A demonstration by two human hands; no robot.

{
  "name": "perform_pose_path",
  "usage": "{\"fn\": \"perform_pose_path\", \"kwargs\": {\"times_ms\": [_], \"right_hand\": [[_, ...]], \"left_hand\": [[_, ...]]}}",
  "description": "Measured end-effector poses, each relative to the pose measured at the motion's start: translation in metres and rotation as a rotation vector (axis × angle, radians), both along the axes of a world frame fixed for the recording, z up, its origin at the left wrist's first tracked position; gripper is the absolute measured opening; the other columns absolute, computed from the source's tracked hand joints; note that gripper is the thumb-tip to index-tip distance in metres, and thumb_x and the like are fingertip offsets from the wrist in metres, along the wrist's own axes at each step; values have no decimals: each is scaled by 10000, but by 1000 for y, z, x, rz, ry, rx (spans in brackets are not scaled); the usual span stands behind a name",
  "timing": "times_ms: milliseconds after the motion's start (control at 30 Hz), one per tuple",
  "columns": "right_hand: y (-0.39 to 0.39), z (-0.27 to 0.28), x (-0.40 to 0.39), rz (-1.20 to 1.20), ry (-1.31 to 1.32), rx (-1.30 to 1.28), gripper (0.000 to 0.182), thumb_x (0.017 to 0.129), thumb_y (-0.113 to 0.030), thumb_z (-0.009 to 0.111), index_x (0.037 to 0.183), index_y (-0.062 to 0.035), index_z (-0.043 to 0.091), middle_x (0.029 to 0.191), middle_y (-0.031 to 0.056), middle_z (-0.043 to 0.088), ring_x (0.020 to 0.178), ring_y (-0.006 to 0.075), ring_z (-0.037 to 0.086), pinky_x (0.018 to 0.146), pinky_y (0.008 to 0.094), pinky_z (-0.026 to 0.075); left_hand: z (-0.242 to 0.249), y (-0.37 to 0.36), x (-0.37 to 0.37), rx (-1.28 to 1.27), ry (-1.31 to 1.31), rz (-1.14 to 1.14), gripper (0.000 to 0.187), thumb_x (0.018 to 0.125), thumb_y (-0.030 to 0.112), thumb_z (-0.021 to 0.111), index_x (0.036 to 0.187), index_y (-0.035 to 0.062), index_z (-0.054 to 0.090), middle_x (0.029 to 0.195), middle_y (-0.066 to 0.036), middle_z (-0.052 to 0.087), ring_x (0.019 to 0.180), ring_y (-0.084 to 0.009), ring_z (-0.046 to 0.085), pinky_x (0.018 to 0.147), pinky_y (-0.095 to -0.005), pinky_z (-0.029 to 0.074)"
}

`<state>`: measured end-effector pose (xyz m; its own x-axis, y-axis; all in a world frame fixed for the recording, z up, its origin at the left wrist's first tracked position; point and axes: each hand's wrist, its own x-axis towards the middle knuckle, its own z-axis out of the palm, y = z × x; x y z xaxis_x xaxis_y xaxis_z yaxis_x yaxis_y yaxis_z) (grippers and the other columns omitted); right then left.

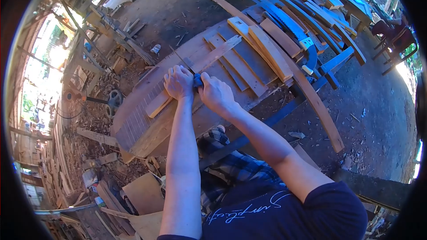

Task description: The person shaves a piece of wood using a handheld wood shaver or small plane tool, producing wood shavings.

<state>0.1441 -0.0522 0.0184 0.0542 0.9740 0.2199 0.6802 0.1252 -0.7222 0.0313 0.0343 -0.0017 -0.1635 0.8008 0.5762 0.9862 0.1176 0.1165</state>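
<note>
One blue handle (198, 80) sits mid-frame in my right hand (216, 94), grip closed; my left hand (179, 82) curls over a wood strip (158, 104), closure unclear.

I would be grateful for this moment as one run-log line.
left hand: on wooden strip | right hand: gripping blue-handled tool | strip: lying on tabletop | nearby: handsaw

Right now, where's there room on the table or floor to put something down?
The table looks bare at its lined end, left of the wood piece by the left hand. The floor right of the long curved board looks open too. It's crowded around the saw.
</note>
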Motion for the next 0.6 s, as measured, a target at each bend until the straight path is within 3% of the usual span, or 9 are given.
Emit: {"fn": "perform_pose_path", "kwargs": {"times_ms": [200, 400, 600], "right_hand": [[-59, -9, 21, 38, 40, -62, 246, 870, -241, 594, 990, -55, 486, 892, 230, 632, 809, 439, 639, 709, 536, 510], [0, -9, -5, -9, 5, 40, 239, 871, -227, 601, 994, -64, 476, 880, 222, 620, 772, 439, 638, 665, 530, 515], [-61, -23, 15, 2, 31, -21, 227, 878, -228, 592, 987, -70, 470, 904, 219, 614, 774, 436, 635, 668, 530, 512]], "left_hand": [[-5, 0, 1, 61, 17, -15, 163, 843, 210, 547, 743, 106, 623, 857, -76, 651, 839, -289, 614, 704, -431, 501], [0, 0, -1, 9, -16, -16, 140, 836, 202, 557, 748, 110, 614, 846, -76, 643, 834, -285, 612, 699, -434, 497], [-5, 0, 1, 38, 14, -14, 132, 835, 199, 556, 753, 107, 606, 849, -71, 640, 834, -285, 611, 699, -429, 491]]}}
